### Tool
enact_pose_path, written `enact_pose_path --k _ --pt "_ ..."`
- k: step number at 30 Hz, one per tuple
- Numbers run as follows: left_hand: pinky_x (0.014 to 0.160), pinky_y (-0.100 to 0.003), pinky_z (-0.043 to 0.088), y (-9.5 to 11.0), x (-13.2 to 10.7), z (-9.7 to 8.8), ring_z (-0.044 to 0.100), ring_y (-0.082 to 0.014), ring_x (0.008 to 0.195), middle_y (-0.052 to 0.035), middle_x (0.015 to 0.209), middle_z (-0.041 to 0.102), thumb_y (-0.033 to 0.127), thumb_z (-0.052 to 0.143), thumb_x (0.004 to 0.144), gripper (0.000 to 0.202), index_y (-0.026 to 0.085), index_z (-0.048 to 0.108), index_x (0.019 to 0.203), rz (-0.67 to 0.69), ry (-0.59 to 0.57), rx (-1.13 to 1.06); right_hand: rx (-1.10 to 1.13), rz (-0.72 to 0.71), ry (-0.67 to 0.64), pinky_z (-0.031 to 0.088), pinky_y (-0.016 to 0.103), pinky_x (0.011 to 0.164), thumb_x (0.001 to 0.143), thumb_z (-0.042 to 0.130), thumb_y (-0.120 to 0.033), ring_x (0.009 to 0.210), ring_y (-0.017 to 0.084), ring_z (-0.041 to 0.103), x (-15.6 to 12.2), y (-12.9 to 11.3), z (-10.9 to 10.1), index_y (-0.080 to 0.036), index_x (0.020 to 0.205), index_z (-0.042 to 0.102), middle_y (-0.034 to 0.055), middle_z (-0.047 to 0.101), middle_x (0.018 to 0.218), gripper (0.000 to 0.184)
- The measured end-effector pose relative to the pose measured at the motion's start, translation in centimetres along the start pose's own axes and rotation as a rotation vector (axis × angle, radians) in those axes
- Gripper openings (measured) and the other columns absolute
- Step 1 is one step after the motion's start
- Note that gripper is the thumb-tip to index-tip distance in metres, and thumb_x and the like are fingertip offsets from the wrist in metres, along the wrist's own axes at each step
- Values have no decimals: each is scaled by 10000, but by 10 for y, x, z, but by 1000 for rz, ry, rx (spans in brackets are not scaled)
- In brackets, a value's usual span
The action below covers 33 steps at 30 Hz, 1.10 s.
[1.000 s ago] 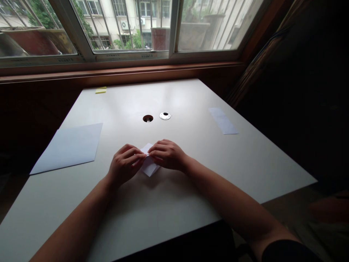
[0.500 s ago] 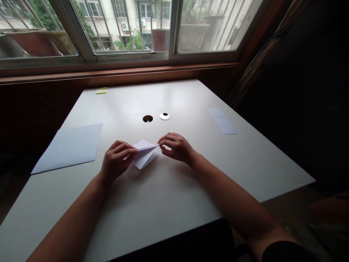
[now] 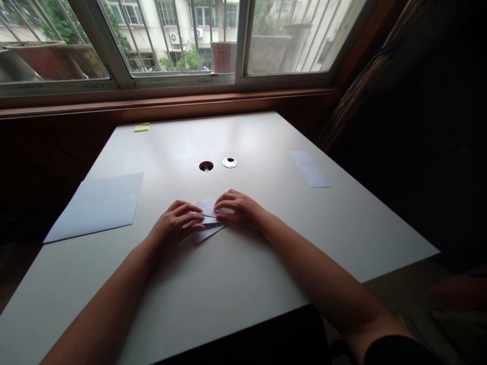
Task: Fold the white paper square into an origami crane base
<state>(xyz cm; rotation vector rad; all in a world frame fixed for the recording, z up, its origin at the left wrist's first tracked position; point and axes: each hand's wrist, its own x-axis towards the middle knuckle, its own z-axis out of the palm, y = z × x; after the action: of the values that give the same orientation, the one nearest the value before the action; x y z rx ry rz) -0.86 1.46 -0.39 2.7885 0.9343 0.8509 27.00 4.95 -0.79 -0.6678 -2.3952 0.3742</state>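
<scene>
Both hands had dropped since half a second back, pressing the raised flap flat. Head view: folded paper (image 3: 208,207) lay on the table (image 3: 228,284), just nearside of the cable hole (image 3: 206,166). Left hand (image 3: 175,225) and right hand (image 3: 238,208) rested on it, fingers extended, pinching nothing. Blank sheet (image 3: 95,205) left of the hole; paper strip (image 3: 310,169) right of it.

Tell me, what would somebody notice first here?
The left hand and right hand press a small folded white paper flat in the middle of the white table. A blank sheet lies to the left, and a bright window runs along the far side.
</scene>
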Motion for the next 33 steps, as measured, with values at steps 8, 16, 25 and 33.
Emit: enact_pose_path --k 8,16,25,33 --pt "970 -428 503 -2 -3 0 554 -236 1103 -79 1235 607 385 582 952 256 260 645 1167 -142 -77 -19 31 3 -37 515 364 873 886 692 -361 968 212 595 0 -3 -1 -252 957 750 53 714 1034 143" --pt "966 -444 501 2 -1 0 543 -249 1093 -83 1219 598 444 605 928 335 262 616 1209 -175 -111 0 13 52 -25 513 383 901 896 677 -305 985 215 593 2 0 1 -247 996 748 59 714 1063 136" --pt "958 -472 512 4 -1 -1 519 -273 1117 -82 1218 611 442 594 931 365 285 629 1259 -219 -98 75 21 73 40 527 388 886 926 634 -271 959 212 605 5 0 -1 -232 1044 745 73 726 1041 166" --pt "981 -467 489 4 -2 0 518 -278 1128 -68 1298 626 392 521 977 365 270 618 1307 -180 -113 180 20 72 13 522 391 895 915 653 -262 976 211 599 9 -2 0 -256 990 760 63 727 1043 131"
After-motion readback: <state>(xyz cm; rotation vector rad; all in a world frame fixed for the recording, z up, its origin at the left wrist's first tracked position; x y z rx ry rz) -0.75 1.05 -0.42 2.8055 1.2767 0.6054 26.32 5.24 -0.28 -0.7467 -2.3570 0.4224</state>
